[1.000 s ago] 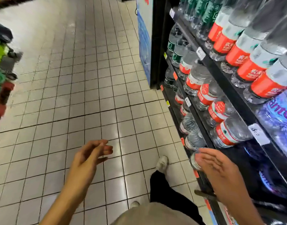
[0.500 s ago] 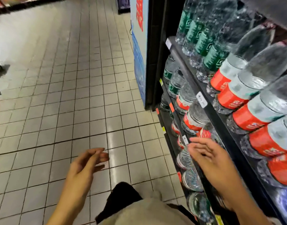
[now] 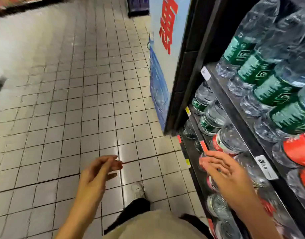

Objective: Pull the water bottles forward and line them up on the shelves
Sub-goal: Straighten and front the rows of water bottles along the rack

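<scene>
Reaching in at the middle shelf (image 3: 238, 118), the right hand (image 3: 224, 171) is hovering with its fingers (image 3: 210, 156) straight and spread — holding nothing, fingertips just in front of a red-labelled bottle (image 3: 226, 142); whether they are touching it, I cannot tell. The left hand (image 3: 98, 171) is hanging over the tiled floor (image 3: 62, 100), well apart from the shelving, fingers loose and lightly bent, gripping nothing. Green-labelled bottles (image 3: 262, 73) are standing in a row along the upper shelf, with more red-labelled ones (image 3: 298, 149) beside them nearer the camera. Lower tiers are showing more bottles — blurred behind the right forearm. A white price tag (image 3: 265, 167) is sitting on the upper shelf's edge just beside the right hand.
</scene>
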Demonstrator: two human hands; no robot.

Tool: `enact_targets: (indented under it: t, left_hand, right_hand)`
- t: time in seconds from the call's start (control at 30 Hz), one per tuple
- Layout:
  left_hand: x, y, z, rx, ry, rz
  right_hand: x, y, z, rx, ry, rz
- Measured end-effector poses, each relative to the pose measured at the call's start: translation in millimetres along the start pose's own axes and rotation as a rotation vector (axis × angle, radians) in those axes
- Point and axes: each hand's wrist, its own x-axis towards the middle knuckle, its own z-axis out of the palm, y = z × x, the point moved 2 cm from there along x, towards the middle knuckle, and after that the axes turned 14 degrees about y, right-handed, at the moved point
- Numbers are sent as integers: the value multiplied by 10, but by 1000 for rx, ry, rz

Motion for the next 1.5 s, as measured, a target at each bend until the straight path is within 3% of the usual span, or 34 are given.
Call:
enact_targets:
  t: [0.2,0.47,0.67,1.03,1.2,1.37,1.5]
  left_hand:
    - [964,670,328,74,-153,62]
    - [1772,1258,1399,111,-373,148]
    - [2024,1497,2326,87,-499,204]
    - [2255,2248,3754,16,-983,391]
    - [2509,2494,4337,30,-1024,675]
    - [2563,2798,4835,40,-906,1254]
    - [2410,3057,5111,6,-836,1420]
  right_hand:
    - [471,-189,370,8,105,53]
    - [1087,-259,346,116,299,100]
    - [1489,-367,178,87,431,61]
    - [1821,-999,-58,40,790,-3]
    - [2037,-1178,46,-53,936,-23]
    - [2438,-1424,-4,-222,1114,-95]
    - [2808,-1723,-69,-566,1307,-207]
